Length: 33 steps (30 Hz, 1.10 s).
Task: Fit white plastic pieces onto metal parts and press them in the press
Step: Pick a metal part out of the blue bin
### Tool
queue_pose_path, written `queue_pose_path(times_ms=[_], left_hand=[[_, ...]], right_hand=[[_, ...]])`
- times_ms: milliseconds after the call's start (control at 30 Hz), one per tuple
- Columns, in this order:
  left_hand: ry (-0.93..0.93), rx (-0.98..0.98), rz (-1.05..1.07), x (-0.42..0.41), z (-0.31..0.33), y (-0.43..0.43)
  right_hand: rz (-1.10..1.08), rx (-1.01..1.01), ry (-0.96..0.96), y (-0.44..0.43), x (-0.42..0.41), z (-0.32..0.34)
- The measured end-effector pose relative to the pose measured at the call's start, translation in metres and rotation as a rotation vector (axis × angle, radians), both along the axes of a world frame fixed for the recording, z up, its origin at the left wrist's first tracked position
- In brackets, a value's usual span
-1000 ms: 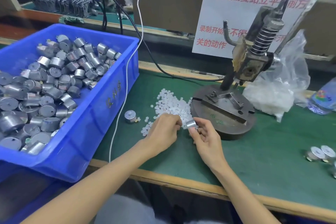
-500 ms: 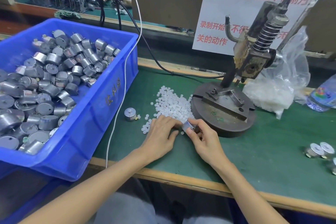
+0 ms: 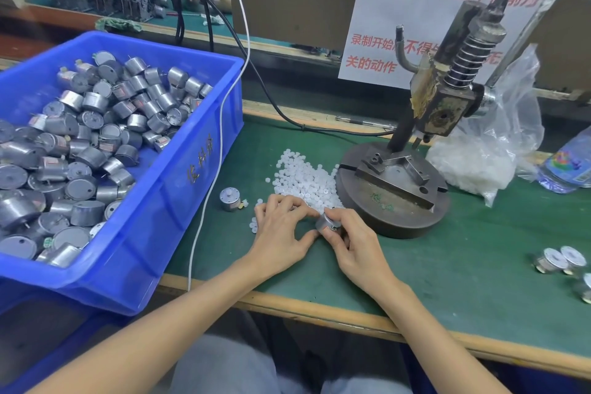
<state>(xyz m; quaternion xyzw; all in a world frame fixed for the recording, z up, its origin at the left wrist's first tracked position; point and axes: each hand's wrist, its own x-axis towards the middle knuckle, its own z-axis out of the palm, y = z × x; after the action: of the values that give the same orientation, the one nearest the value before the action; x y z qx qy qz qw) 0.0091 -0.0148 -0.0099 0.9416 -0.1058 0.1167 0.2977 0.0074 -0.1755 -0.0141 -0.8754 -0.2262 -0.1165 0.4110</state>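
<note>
Blue bin (image 3: 179, 201), green mat (image 3: 447, 259), white pieces (image 3: 303, 179).

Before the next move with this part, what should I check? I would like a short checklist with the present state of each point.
1. Grip of right hand on metal part: ok.
2. Fingers of left hand on pile of white pieces: ok.
3. One white piece pinched by left fingers: cannot tell, the fingers hide it.
4. White piece seated on the part: cannot tell.
5. No part in press fixture: ok.
6. Both hands away from press head: ok.
</note>
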Motion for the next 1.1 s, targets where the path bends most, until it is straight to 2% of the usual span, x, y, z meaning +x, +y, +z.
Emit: queue_pose_path(times_ms=[167, 600, 1000, 1100], left_hand=[[0.012, -0.017, -0.005, -0.0004, -0.0009, 0.0009], [0.013, -0.06, -0.001, 0.0003, -0.0014, 0.0024], [-0.038, -0.122, 0.018, 0.0009, -0.005, 0.0038], [0.002, -0.175, -0.061, -0.0005, -0.003, 0.0044]], right_hand=[[-0.078, 0.085, 0.062, -0.0022, 0.0025, 0.0006], [-0.059, 0.064, 0.051, 0.0005, 0.0009, 0.0006], [0.008, -0.19, -0.141, 0.0043, -0.0048, 0.0004], [0.006, -0.206, -0.169, 0.0055, -0.0049, 0.0007]])
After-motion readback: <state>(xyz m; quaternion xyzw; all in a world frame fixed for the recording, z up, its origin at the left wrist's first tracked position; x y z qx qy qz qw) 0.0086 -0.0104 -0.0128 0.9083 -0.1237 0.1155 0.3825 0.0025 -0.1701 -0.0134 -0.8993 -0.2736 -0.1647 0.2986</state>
